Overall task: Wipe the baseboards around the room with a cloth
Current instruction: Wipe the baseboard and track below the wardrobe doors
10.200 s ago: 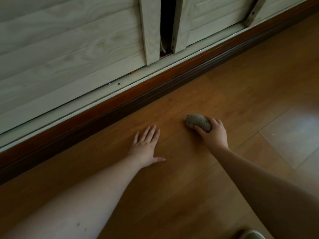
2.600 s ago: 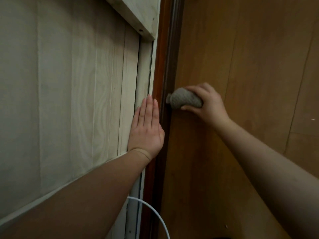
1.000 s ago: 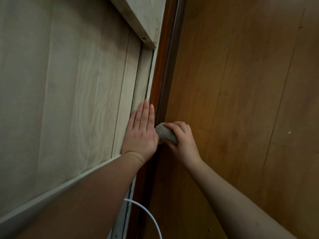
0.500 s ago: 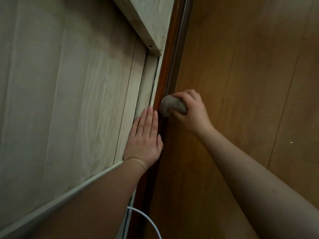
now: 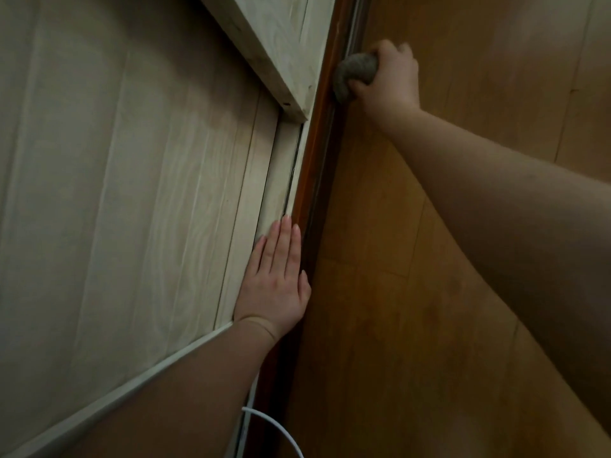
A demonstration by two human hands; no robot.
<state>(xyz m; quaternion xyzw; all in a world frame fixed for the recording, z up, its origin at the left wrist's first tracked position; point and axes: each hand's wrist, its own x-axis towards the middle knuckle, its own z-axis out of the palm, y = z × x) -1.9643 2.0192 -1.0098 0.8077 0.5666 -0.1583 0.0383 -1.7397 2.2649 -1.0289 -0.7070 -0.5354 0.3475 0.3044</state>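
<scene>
R hand (image 5: pixel 386 79) grips balled cloth (image 5: pixel 355 74) against baseboard (image 5: pixel 317 166); L hand (image 5: pixel 276 279) flat beside baseboard (fingers straight, on pale panel (image 5: pixel 132 193)).

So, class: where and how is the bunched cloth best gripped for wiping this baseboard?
Grip the cloth round its rear bulk from the floor side, as the right hand does, fingers curled over the wad. That probably works best because it leaves the rounded front free against the baseboard.
</scene>
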